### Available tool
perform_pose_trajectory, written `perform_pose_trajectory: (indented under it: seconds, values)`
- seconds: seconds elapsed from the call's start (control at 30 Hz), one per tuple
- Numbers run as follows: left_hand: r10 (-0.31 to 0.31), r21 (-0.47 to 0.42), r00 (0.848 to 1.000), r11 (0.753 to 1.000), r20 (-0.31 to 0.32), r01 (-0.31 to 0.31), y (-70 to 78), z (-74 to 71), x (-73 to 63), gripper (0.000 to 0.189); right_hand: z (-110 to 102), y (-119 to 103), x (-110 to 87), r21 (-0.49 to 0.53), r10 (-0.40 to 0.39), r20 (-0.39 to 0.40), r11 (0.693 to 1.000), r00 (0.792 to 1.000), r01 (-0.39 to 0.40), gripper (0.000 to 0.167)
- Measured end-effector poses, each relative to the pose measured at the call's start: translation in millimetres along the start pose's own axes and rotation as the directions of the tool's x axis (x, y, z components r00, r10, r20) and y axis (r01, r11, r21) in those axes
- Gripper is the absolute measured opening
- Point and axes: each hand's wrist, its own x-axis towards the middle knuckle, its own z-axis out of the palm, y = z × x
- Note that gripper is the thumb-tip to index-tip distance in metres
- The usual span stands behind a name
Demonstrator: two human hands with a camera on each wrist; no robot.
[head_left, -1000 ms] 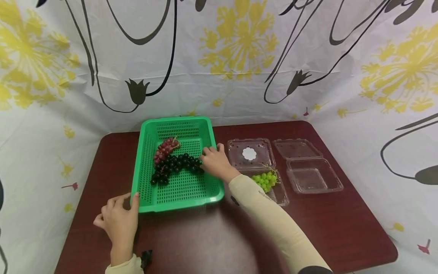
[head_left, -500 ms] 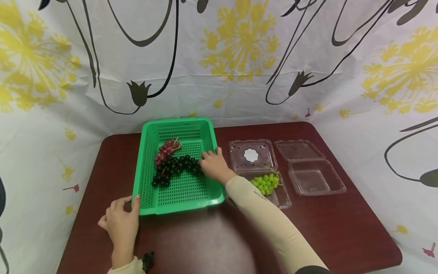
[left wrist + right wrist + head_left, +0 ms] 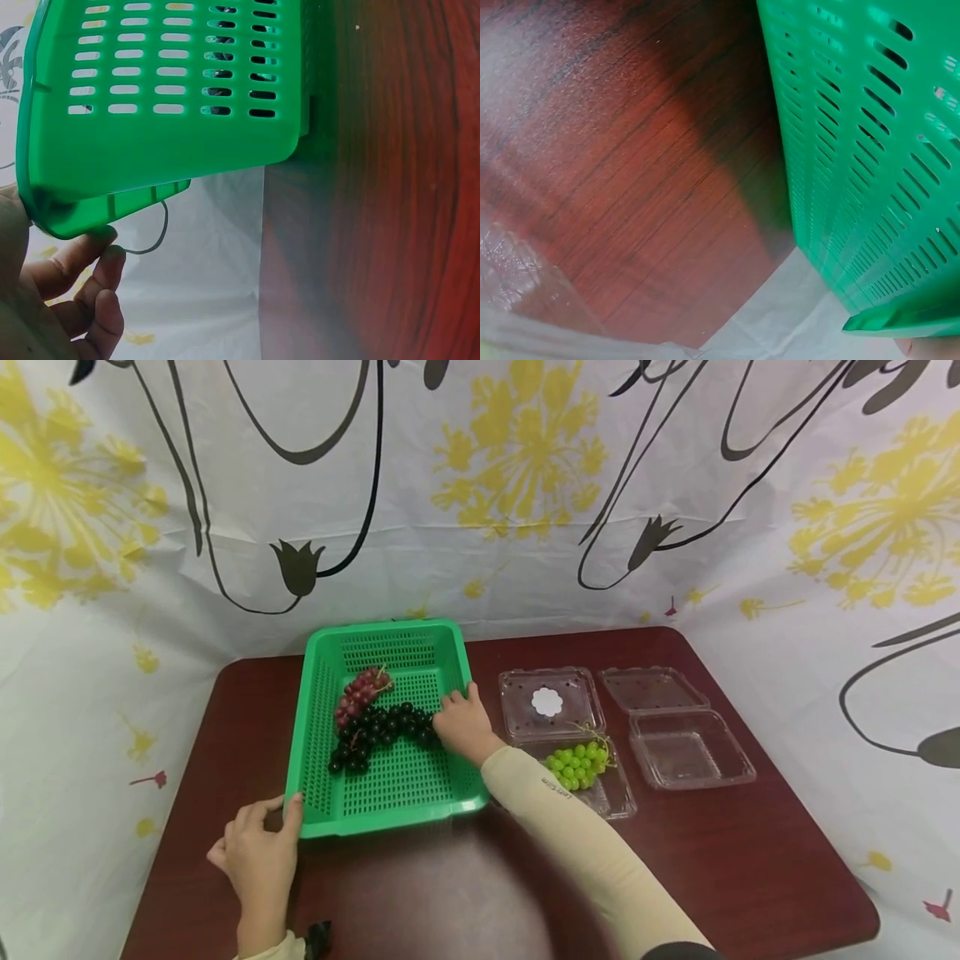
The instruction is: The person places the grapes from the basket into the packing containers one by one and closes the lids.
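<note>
A green perforated plastic basket point(image 3: 393, 824) stands on the table. Inside lie a red grape bunch point(image 3: 360, 693) and a black grape bunch point(image 3: 390, 727). My left hand point(image 3: 258, 852) holds the near-left corner, thumb on the rim and fingers by its underside; the left wrist view shows those fingers point(image 3: 109, 262) just under the lip. My right hand point(image 3: 462, 727) grips the right rim, reaching partly over it beside the black grapes. That hand hides the right end of the black bunch. Only a bit of finger point(image 3: 926, 348) shows by the rim in the right wrist view.
Right of the basket, an open clear clamshell box point(image 3: 551, 714) holds a green grape bunch point(image 3: 579, 765). Another open clamshell box point(image 3: 690, 752) lies farther right. The dark red table point(image 3: 720, 860) reaches back to a patterned white cloth point(image 3: 420, 552).
The whole view shifts slightly with the head. Both hands keep their places on the basket, with the right forearm turning a little. The grapes lie as before.
</note>
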Motion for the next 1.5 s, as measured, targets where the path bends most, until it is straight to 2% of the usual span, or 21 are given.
perform_pose_trajectory:
  seconds: [0.3, 0.57, 0.8, 1.17, 1.5]
  values:
    - [0.001, -0.009, 1.000, 1.000, -0.009, -0.001, -0.9, 1.1, 1.3, 0.033, -0.6, -1.5, 1.2, -0.070, -0.013, 0.029, 0.997, 0.999, 0.015, 0.012]
    - [0.007, -0.016, 1.000, 1.000, -0.025, -0.008, 0.1, 1.1, 2.5, 0.031, -3.7, -4.7, 0.4, -0.131, -0.047, 0.032, 0.990, 0.998, 0.051, 0.018]
    - [0.010, -0.010, 1.000, 1.000, -0.023, -0.011, -0.5, 2.2, 1.2, 0.029, -1.5, -6.7, -2.8, -0.154, -0.063, 0.025, 0.986, 0.998, 0.066, 0.016]
    - [-0.016, -0.018, 1.000, 1.000, -0.027, 0.016, -3.7, 1.0, 0.9, 0.031, -0.4, -10.6, -1.8, -0.142, -0.076, -0.004, 0.987, 0.997, 0.075, 0.017]
    - [-0.023, -0.027, 0.999, 0.999, -0.034, 0.022, -2.0, 4.2, -0.2, 0.030, 2.4, -7.1, -0.9, -0.076, -0.084, -0.018, 0.994, 0.996, 0.082, 0.019]
